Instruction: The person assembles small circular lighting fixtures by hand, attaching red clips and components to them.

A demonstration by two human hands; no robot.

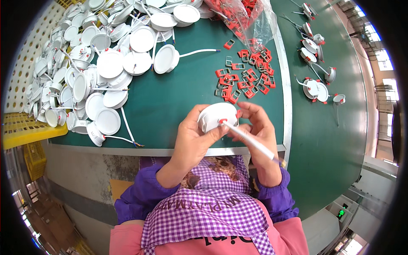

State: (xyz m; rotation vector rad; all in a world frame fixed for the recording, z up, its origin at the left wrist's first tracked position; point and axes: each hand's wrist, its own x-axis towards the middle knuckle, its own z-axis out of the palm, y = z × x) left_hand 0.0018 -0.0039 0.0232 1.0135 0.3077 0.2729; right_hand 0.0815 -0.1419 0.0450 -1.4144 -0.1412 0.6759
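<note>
My left hand (188, 135) is closed around a round white downlight (216, 114), its back turned up, just above the table's front edge. A white cable (253, 139) leaves a red grommet on the lamp's back and runs down across my right hand. My right hand (261, 131) has its fingers bent at the lamp's right side, around a red spring clip (239, 114) that my fingers partly hide. Whether the clip sits fully on the lamp I cannot tell. Beyond my hands lies a loose pile of red clips with metal frames (250, 76).
White downlights with cables (110, 63) are heaped at the left, partly over a yellow perforated crate (32, 129). A clear bag of red clips (248, 21) lies at the back. Past a metal strip (285, 85), several lamps with red clips (312, 88) rest on a green surface (327, 148).
</note>
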